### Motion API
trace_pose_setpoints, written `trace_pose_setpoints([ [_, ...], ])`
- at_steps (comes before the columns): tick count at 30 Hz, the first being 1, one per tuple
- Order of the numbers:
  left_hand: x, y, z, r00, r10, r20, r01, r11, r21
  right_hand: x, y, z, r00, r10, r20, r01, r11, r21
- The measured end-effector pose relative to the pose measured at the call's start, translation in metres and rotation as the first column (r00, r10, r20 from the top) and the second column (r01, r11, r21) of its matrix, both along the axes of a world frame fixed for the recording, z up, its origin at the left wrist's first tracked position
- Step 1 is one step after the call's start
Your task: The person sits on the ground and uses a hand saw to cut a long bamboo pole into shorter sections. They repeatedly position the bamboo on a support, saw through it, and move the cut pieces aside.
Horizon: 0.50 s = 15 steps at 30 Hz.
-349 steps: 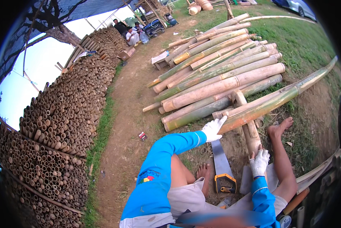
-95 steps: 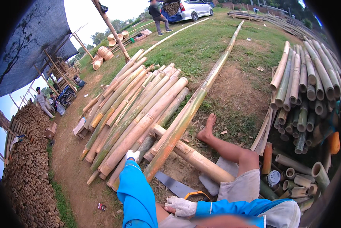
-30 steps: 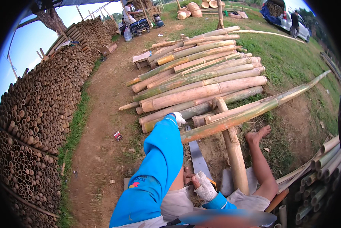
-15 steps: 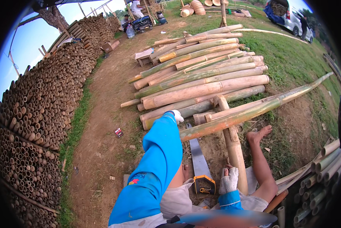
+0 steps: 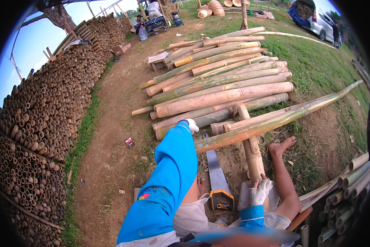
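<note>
One bamboo pole (image 5: 259, 129) between both hands (image 5: 192, 126) (image 5: 261, 192)

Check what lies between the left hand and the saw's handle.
In the head view, the bamboo pole's near end and then the saw blade lie between the left hand and the yellow-and-black handle.

This was an outdoor bamboo workshop, a yard of bare dirt (image 5: 106, 136) and grass (image 5: 337, 74). Cut tubes (image 5: 49, 111) were stacked in a high wall on the left, their round ends facing out; longer poles (image 5: 230, 95) lay heaped ahead, and more stock (image 5: 350, 197) filled the lower right. A saw (image 5: 216, 171) lay on the dirt, and a car (image 5: 323, 25) stood beyond with its back open.
</note>
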State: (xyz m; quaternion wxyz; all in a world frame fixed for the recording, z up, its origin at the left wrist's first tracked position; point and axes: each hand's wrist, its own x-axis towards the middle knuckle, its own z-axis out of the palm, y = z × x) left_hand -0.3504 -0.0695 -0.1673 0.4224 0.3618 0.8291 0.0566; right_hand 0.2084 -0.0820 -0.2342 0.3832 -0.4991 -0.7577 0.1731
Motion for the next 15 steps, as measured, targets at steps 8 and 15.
trace_pose_setpoints([
  [8, -0.009, -0.004, -0.002, 0.999, 0.015, 0.029, -0.014, 1.000, -0.021, 0.011, 0.022, -0.040, 0.980, -0.189, 0.060, 0.196, 0.968, -0.156],
  [15, -0.011, -0.001, -0.005, 1.000, -0.026, 0.016, 0.026, 0.999, -0.026, 0.011, 0.022, -0.047, 0.979, -0.169, 0.117, 0.188, 0.968, -0.169],
])
